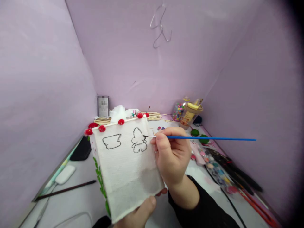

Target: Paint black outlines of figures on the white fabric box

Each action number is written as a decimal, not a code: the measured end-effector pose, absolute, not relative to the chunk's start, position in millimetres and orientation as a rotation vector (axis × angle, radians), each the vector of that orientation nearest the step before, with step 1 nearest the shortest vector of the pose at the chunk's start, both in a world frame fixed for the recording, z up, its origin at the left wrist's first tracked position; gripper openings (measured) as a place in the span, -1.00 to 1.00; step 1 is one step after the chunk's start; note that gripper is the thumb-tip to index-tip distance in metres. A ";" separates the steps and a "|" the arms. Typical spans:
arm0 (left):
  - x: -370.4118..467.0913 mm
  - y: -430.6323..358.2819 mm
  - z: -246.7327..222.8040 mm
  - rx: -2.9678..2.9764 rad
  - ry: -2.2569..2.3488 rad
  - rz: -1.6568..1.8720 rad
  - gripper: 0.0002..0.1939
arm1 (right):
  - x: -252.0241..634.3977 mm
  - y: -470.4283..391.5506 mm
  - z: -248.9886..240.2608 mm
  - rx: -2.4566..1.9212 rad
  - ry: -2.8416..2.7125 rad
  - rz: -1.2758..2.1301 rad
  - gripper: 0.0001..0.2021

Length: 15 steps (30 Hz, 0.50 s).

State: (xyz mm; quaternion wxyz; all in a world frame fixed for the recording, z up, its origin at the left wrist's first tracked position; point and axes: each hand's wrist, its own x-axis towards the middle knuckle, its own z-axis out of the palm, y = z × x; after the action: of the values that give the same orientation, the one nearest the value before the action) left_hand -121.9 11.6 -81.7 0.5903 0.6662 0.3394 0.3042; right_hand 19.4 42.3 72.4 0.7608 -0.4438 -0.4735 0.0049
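My right hand [174,155] pinches a thin blue-handled paintbrush [209,138], its tip touching the right side of a black butterfly outline [139,141]. That outline is drawn on a white fabric-covered box [128,171], tilted toward me. To its left is a second, plainer black outline [111,141]. Red pompoms [121,122] run along the box's top edge, and a green leafy trim [101,183] goes down its left side. My left hand [142,212] grips the box from below, thumb on the front face; its other fingers are mostly hidden behind.
Paint pots [217,171] and red-handled scissors [257,205] lie at right. A yellow-lidded cup [190,114] and a jar of colourful beads [178,111] stand at the back. Wooden sticks [156,116] lie behind the box. A dark pencil-like stick [66,190] and white case [66,174] are at left.
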 end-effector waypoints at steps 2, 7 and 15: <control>-128.0 11.8 -79.0 1.565 0.867 0.608 -0.49 | 19.0 41.7 72.0 -0.967 -1.034 0.017 -0.91; -131.4 12.2 -66.7 1.584 0.891 0.639 -0.43 | 20.3 42.2 70.2 -0.962 -1.032 0.047 -0.90; -128.1 8.6 -59.7 1.614 0.923 0.748 -0.41 | 25.9 43.1 66.3 -0.906 -1.048 0.092 -0.91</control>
State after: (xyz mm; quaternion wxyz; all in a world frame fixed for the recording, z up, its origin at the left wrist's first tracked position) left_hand -128.1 8.6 -59.7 0.5384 0.6787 0.3879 0.3147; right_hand 25.9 43.1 66.3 0.7687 -0.4174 -0.4828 0.0426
